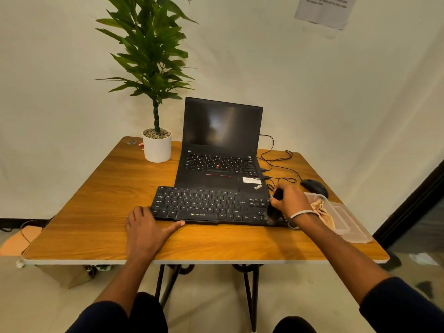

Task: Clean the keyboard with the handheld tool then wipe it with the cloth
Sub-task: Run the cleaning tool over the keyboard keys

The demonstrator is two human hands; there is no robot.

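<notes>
- Black keyboard (211, 205) lies lengthwise along the table's (96, 188) near edge; left hand (146, 227) rests flat at its left end.
- Right hand (289, 203) grips the brush (274, 211) over the right-end keys; unswept keys stretch leftward.

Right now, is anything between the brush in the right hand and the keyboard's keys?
Nothing visible. The right hand grips the brush, whose bristles are at the right end of the keyboard. The left hand rests at its left edge.

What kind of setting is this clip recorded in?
Probably a small office or workspace corner: a wooden table against a plain wall holds an open ThinkPad laptop, an external Zebronics keyboard, a wired mouse and a potted plant.
</notes>
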